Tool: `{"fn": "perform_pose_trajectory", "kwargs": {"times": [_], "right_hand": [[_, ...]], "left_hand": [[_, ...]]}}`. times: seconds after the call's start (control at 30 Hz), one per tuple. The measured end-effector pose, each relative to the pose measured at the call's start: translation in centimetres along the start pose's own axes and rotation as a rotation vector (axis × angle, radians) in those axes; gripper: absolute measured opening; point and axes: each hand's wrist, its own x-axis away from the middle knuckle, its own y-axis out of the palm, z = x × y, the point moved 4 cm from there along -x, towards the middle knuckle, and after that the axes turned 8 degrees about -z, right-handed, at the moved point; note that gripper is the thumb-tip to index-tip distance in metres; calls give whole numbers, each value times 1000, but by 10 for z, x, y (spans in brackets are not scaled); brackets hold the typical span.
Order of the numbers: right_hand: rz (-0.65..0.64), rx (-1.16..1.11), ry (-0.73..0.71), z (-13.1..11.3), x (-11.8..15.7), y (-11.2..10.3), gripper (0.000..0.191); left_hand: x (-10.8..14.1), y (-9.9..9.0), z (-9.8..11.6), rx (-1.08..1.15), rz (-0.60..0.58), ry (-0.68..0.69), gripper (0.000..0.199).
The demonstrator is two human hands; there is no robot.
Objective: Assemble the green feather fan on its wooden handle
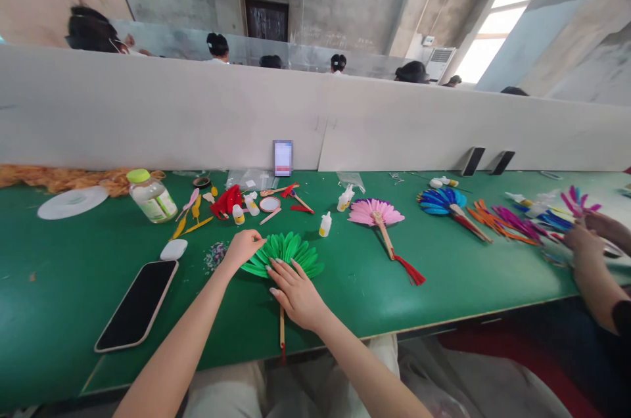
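Observation:
A green feather fan (288,250) lies on the table in front of me, its thin wooden handle (282,326) pointing toward me with a bit of red tassel at the end. My right hand (298,293) rests flat over the lower middle of the fan, fingers stretched out. At the fan's left edge, my left hand (245,250) is closed in a pinch; what its fingertips hold, if anything, is too small to make out. Beside my left wrist lies a scatter of small shiny bits (215,256). A small white glue bottle (325,225) stands just beyond the fan.
A phone (138,305), a white case (173,249) and a green-lidded bottle (152,196) are at left. Red feathers (227,202) lie behind my hands. A pink fan (377,213) and a blue fan (442,201) lie rightward. Another person's hands (586,234) work at far right.

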Motion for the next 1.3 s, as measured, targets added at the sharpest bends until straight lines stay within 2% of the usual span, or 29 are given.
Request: {"fn": "perform_pose_trajectory", "kwargs": {"times": [0.53,0.87,1.07,1.2,1.3], "right_hand": [[18,26,-5,0,1,0,46],[8,14,8,-1,1,-1,46],[6,-1,12,-1,2,-2,49],[37,8,4,-2,3,-3,51],[64,11,1,-2,3,-5,52]], "left_hand": [[-4,2,-3,-18,12,-23,24],[6,-12,-4,35,98,-31,45],[30,-23,-9,68,187,-86,48],[62,-30,-3,117,282,-100,46],[91,-23,7,149,308,-92,45]]}}
